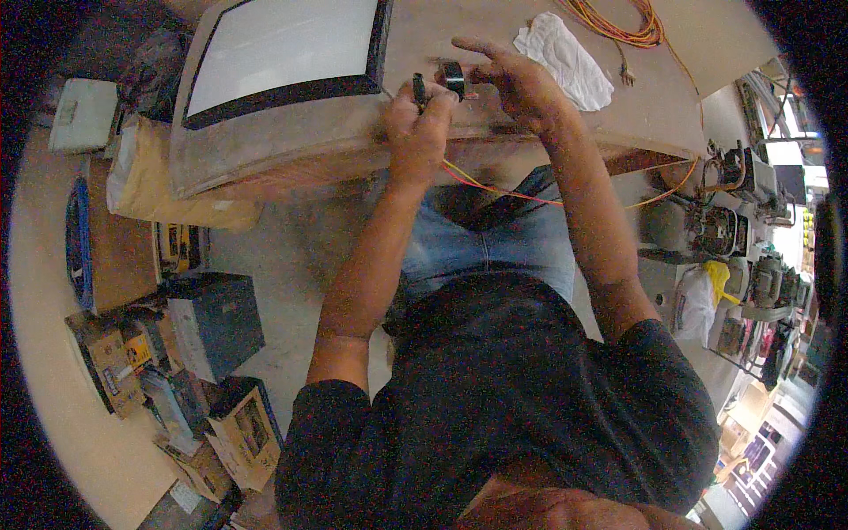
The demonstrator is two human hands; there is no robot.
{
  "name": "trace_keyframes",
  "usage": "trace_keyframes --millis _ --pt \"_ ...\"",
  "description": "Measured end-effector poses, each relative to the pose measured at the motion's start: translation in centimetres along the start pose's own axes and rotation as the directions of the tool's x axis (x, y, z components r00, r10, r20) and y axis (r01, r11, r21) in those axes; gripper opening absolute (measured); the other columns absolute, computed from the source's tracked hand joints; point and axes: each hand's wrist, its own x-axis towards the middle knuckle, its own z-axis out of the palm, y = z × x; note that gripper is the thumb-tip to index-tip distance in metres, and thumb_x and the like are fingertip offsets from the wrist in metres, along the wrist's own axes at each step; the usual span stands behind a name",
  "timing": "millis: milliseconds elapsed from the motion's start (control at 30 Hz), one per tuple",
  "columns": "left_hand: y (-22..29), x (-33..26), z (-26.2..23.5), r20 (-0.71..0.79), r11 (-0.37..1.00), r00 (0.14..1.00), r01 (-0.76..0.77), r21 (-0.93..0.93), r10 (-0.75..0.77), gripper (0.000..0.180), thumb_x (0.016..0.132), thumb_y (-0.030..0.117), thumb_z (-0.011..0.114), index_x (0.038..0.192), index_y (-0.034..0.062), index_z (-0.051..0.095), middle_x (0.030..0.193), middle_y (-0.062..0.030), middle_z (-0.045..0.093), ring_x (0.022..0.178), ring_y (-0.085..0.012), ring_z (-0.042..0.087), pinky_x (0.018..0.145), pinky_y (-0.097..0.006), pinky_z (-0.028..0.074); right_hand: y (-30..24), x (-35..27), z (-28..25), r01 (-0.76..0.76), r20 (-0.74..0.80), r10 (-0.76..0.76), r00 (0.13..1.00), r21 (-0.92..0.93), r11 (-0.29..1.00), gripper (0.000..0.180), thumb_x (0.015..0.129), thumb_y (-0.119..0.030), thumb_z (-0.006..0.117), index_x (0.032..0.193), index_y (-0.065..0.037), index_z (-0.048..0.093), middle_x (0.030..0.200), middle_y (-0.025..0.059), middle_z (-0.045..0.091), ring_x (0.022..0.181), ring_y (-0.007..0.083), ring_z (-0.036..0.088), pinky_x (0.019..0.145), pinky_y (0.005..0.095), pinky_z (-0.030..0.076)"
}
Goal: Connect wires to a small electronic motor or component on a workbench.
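My left hand (417,128) is closed near the table's front edge, thumb up. At its fingertips is a shiny black ring that looks like a roll of black tape (454,79). A second small black piece (419,89) stands up by the fingers, its kind unclear. Just right of the roll, my right hand (528,87) is raised with its fingers apart, the index finger stretched out to the left; I see nothing held in it. A red and yellow wire (499,191) hangs in a curve below the table edge, one end running up to my left hand.
A black-framed panel with a white face (287,53) lies on the table (433,26) at the left. A white cloth (565,62) and an orange wire coil (632,31) lie at the right. Boxes (216,322) stand on the floor at left, machines (720,225) at right.
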Motion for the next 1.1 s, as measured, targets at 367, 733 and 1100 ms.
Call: trace_keyframes --millis 367,733,1100 --pt "-0.4 0.3 0.5 -0.11 0.977 0.975 -0.178 0.122 0.191 0.015 0.079 0.014 0.061 0.085 0.0025 0.054 0.075 -0.0033 0.057 0.066 -0.0131 0.05 0.06 -0.031 0.042 -2.1 -0.6 4.8 0.132 -0.199 -0.292 0.936 -0.571 0.81 0.045 0.088 -0.039 0.053 0.123 -0.01 0.054 0.108 0.0067 0.064 0.093 0.019 0.057 0.083 0.0358 0.041" --pt "-9.8 4.4 -3.1 0.375 0.999 0.926 -0.039 0.005 0.034 0.019 0.083 0.016 0.055 0.09 -0.0005 0.059 0.071 -0.0086 0.057 0.068 -0.0182 0.055 0.061 -0.032 0.043 0.4 -4.2 5.3 0.235 -0.212 -0.395 0.894 -0.53 0.815 0.045 0.087 -0.025 0.061 0.122 0.0 0.051 0.1 0.0129 0.063 0.095 0.0169 0.058 0.088 0.0293 0.043" --pt "-0.1 2.7 -2.0 0.34 0.981 0.934 0.159 -0.115 -0.111 0.021 0.084 0.024 0.058 0.086 0.0031 0.06 0.072 -0.0006 0.057 0.067 -0.0099 0.052 0.061 -0.024 0.04 3.2 -3.3 4.2 0.216 -0.159 -0.508 0.847 -0.771 0.6 0.038 0.085 -0.026 0.058 0.113 -0.001 0.057 0.093 0.0133 0.064 0.082 0.0174 0.061 0.072 0.0303 0.049"
